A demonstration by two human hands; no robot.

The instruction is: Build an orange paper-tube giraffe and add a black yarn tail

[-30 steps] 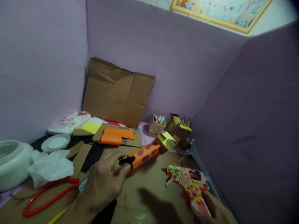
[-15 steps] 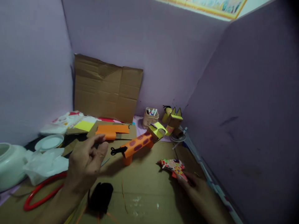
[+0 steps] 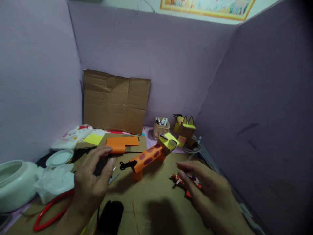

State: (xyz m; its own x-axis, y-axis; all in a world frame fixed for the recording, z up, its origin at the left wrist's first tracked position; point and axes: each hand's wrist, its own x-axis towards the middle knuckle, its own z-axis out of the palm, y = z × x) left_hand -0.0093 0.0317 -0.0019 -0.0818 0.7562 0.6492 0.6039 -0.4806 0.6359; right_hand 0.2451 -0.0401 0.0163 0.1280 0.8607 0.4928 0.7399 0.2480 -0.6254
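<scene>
An orange paper giraffe with purple spots, a yellow head and a black yarn tail stands on the cardboard work surface. My left hand hovers just left of the tail, fingers apart, holding nothing. My right hand is spread over a glue gun wrapped in colourful patterned paper, which lies on the cardboard to the right of the giraffe. The fingers cover part of the gun and do not grip it.
A black yarn clump lies near the front edge. At the left are a red loop, crumpled tissue, a white jar and a lid. Behind are orange paper, a leaning cardboard sheet, a marker holder and a cardboard animal.
My left hand let go of the giraffe's tail and drew back to the left. My right hand laid the glue gun down and now hovers open over it.
</scene>
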